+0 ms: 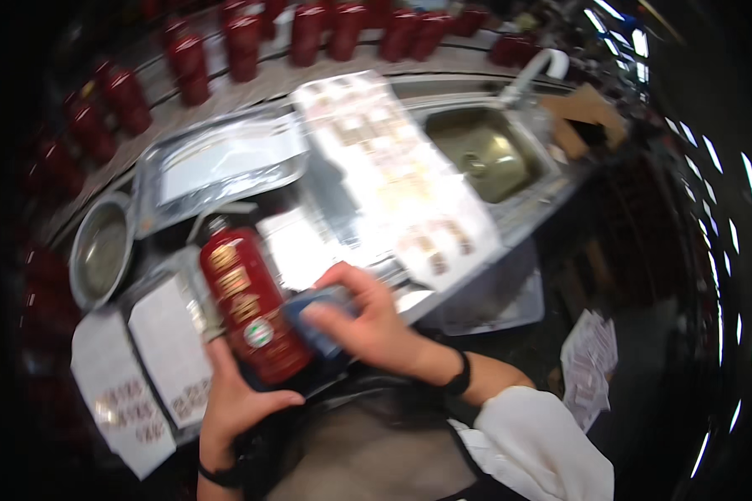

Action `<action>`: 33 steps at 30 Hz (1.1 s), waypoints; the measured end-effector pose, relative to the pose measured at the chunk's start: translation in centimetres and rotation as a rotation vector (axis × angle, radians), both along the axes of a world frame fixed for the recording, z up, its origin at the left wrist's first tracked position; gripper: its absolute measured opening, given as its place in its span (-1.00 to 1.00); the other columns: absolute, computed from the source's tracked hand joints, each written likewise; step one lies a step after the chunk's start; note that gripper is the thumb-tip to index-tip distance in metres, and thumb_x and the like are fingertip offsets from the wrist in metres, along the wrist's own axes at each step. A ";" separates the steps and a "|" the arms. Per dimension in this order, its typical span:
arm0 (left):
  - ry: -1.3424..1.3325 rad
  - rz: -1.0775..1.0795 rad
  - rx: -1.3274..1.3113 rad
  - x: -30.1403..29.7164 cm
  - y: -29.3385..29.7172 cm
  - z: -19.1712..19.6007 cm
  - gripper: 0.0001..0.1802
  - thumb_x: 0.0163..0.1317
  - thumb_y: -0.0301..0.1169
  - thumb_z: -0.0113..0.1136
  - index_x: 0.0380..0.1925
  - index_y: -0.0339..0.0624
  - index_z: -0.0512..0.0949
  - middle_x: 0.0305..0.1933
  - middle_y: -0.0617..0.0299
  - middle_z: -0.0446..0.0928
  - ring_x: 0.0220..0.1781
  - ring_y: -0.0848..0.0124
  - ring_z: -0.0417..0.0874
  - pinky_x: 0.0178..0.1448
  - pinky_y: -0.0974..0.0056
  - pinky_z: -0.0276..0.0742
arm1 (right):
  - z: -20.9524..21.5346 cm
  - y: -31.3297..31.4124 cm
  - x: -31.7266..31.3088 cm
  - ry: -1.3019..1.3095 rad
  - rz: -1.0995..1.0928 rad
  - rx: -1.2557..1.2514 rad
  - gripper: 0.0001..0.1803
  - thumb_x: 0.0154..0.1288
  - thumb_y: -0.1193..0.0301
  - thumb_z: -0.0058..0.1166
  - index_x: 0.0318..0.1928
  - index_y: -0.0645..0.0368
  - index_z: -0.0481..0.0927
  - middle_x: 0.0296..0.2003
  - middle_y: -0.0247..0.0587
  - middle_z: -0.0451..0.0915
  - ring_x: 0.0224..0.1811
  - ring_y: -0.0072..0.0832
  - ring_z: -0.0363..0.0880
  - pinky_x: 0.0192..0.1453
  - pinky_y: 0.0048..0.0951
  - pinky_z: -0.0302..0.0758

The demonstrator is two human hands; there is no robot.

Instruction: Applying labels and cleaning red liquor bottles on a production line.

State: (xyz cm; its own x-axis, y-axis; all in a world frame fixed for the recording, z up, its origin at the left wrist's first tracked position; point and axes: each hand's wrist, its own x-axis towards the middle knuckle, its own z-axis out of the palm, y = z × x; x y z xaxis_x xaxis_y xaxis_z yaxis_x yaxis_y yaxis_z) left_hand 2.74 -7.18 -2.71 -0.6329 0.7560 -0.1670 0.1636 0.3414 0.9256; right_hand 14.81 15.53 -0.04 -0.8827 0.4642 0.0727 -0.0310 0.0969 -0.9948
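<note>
Hands apart: the right hand (pixel 374 324) is closed on a blue pad (pixel 319 316) at the right side of the red bottle (pixel 255 305); the left hand (pixel 241 399) curves round its lower left, thumb spread near the base, firmness of grip cannot be told. The bottle sits before the person at the near side of the worktop (pixel 526 219), a metal tray (pixel 226 198) beyond it.

Bright middle, dark curved fisheye rim
Glare whitens the printed sheet (pixel 401 179); blur softens the right hand (pixel 368 321); strip lights (pixel 750 182) gleam rightward.
</note>
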 end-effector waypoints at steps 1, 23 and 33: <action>-0.026 0.085 -0.036 0.8 0.1 0.2 0.47 -0.44 -0.23 0.83 0.45 -0.32 0.01 0.44 -0.12 0.20 0.48 -0.01 0.34 0.52 0.00 0.27 | 0.9 -0.6 0.3 0.017 0.103 0.067 -0.71 0.36 0.41 0.32 0.02 0.16 0.57 -0.12 -0.30 0.59 -0.04 -0.64 0.54 0.04 -0.53 0.51; -0.293 0.144 0.388 0.4 1.0 3.0 0.26 -0.25 -0.53 0.63 0.50 -0.21 0.09 0.35 0.06 0.41 0.33 0.24 0.54 0.40 0.11 0.53 | -1.0 0.1 3.4 -0.187 0.291 -0.388 -0.84 0.31 0.41 0.20 -0.17 0.20 0.70 -0.25 -0.38 0.66 -0.21 -0.69 0.57 -0.13 -0.61 0.46; -0.439 0.099 0.552 0.0 -0.2 2.3 0.37 -0.16 -0.37 0.72 0.56 -0.24 -0.06 0.42 0.05 0.35 0.42 0.24 0.47 0.46 0.11 0.47 | -0.5 -0.6 -0.8 -0.196 0.297 -0.398 -0.73 0.35 0.46 0.10 -0.02 0.30 0.70 -0.17 -0.32 0.72 -0.07 -0.65 0.59 0.15 -0.54 0.44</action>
